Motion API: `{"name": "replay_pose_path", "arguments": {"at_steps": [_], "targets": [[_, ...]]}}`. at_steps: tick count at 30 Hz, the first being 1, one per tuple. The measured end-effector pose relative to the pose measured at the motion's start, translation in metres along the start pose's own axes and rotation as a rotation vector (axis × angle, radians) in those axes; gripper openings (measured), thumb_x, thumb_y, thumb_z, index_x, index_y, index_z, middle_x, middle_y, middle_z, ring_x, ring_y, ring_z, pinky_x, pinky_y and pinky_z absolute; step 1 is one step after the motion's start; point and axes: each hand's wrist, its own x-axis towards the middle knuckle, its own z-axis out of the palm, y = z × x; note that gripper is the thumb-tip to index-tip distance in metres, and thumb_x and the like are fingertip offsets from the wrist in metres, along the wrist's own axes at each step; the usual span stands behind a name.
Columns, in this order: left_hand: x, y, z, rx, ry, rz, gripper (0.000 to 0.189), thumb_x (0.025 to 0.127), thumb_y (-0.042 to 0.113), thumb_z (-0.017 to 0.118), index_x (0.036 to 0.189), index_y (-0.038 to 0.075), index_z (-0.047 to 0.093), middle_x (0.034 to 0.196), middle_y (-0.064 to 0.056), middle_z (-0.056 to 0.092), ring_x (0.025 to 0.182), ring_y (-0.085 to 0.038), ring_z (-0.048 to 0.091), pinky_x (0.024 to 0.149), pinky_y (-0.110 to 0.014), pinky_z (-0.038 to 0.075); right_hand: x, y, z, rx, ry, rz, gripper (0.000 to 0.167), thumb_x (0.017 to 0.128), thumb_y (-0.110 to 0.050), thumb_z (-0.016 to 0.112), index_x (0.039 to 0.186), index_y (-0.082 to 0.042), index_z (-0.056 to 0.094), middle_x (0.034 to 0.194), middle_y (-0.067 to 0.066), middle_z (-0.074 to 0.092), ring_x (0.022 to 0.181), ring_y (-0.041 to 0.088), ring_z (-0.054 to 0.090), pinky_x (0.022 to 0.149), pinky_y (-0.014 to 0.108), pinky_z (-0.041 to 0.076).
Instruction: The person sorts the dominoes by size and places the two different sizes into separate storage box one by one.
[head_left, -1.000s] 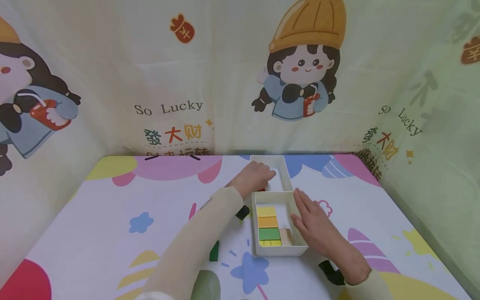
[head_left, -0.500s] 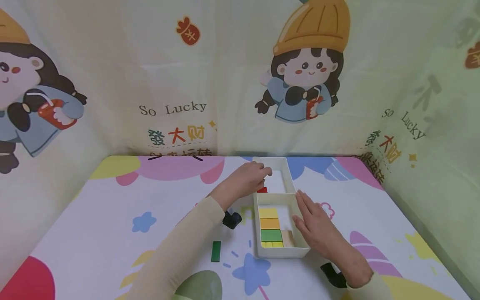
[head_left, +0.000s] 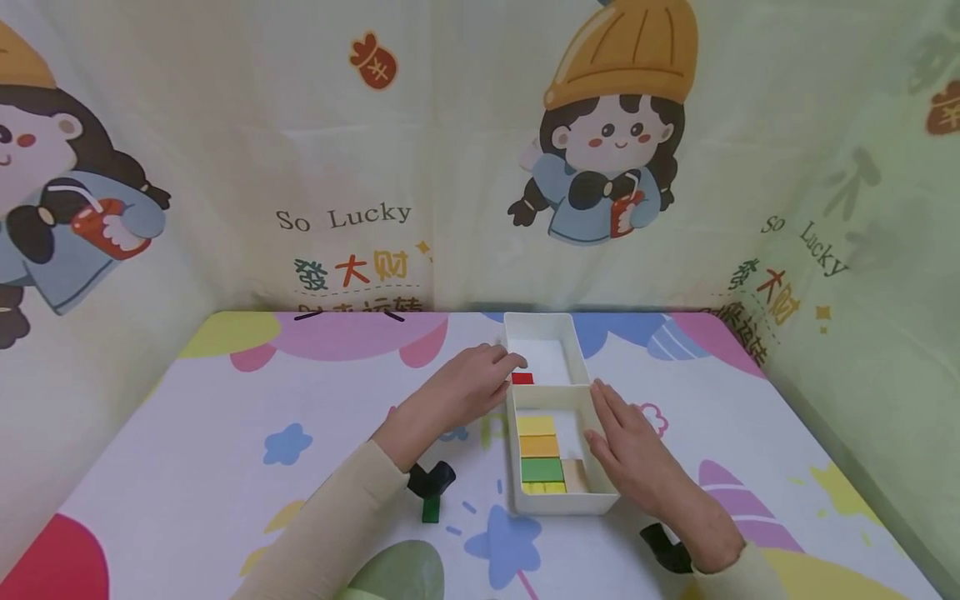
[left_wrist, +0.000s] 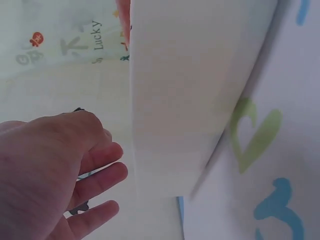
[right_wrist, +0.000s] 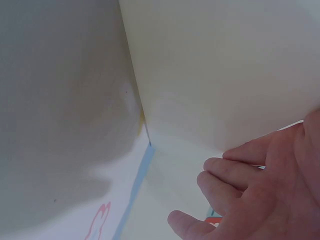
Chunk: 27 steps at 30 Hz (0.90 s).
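In the head view my left hand hovers by the left wall of the far white tray, its fingers slightly bent. The left wrist view shows nothing between those fingers. Just beside the fingertips, a red block lies in that tray's near left corner. My right hand rests with straight fingers against the right side of the near white box. Inside this box lie a pale yellow block, an orange block, a green block, a tan block and small yellow pieces.
A dark green block lies on the patterned table, partly hidden behind the left wrist's black strap piece. Another black piece is at the right wrist. Patterned curtains stand behind the table and at its sides.
My left hand has drawn back from inside the far tray towards the left and nearer to me, leaving the red block in view. The right hand has stayed against the near box.
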Motion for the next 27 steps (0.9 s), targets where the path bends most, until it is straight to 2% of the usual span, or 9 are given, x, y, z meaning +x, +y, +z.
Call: {"name": "replay_pose_path", "arguments": {"at_steps": [3,10,13,16,20,23,27], "targets": [[-0.012,0.002,0.001,0.009,0.005,-0.016,0.035,0.096,0.015,0.062,0.131,0.012,0.056,0.114,-0.006,0.066,0.096,-0.019,0.062,0.087,-0.029,0.055,0.000,0.000,0.000,0.003,0.003,-0.003,0.068,0.101,-0.027,0.053,0.155,0.001,0.022,0.163,0.019,0.022,0.145,0.041,0.030,0.112,0.060,0.034],[-0.041,0.007,0.002,-0.053,0.013,-0.116,0.036,0.094,0.014,0.065,0.129,0.014,0.059,0.113,-0.005,0.066,0.098,-0.019,0.063,0.085,-0.030,0.057,0.000,-0.001,0.000,0.001,-0.013,0.014,0.069,0.101,-0.028,0.053,0.156,0.000,0.021,0.163,0.019,0.022,0.146,0.041,0.029,0.113,0.060,0.033],[-0.051,0.007,0.003,-0.093,-0.023,-0.174,0.035,0.094,0.015,0.066,0.128,0.017,0.059,0.113,-0.003,0.065,0.099,-0.017,0.062,0.084,-0.031,0.057,0.000,-0.001,-0.001,-0.001,-0.012,0.011,0.069,0.101,-0.028,0.053,0.156,0.000,0.021,0.163,0.019,0.021,0.147,0.041,0.028,0.113,0.061,0.032],[-0.058,0.007,0.004,-0.139,-0.080,-0.225,0.034,0.095,0.017,0.065,0.128,0.017,0.059,0.113,-0.003,0.064,0.096,-0.016,0.060,0.080,-0.031,0.057,0.001,-0.002,-0.001,-0.004,-0.010,0.010,0.069,0.102,-0.028,0.052,0.156,0.000,0.021,0.163,0.019,0.021,0.147,0.041,0.028,0.114,0.061,0.031],[-0.065,0.008,0.001,-0.188,-0.205,-0.288,0.032,0.094,0.021,0.067,0.125,0.017,0.060,0.111,-0.004,0.063,0.090,-0.016,0.058,0.077,-0.032,0.055,0.000,-0.003,-0.002,-0.007,-0.015,0.012,0.069,0.102,-0.028,0.052,0.156,0.001,0.021,0.163,0.020,0.022,0.146,0.041,0.029,0.114,0.061,0.031],[-0.070,0.010,-0.001,-0.224,-0.311,-0.339,0.030,0.092,0.022,0.070,0.120,0.016,0.062,0.107,-0.004,0.062,0.087,-0.016,0.056,0.077,-0.033,0.054,0.000,-0.002,-0.001,-0.008,-0.016,0.008,0.069,0.101,-0.027,0.052,0.156,0.001,0.021,0.163,0.020,0.022,0.146,0.041,0.029,0.114,0.061,0.031],[-0.073,0.015,-0.002,-0.275,-0.418,-0.410,0.032,0.085,0.025,0.077,0.112,0.014,0.063,0.101,-0.004,0.059,0.086,-0.016,0.053,0.074,-0.033,0.052,0.000,-0.002,-0.001,-0.009,-0.015,0.001,0.068,0.102,-0.026,0.052,0.155,0.002,0.021,0.162,0.020,0.022,0.146,0.041,0.028,0.115,0.062,0.028]]}}
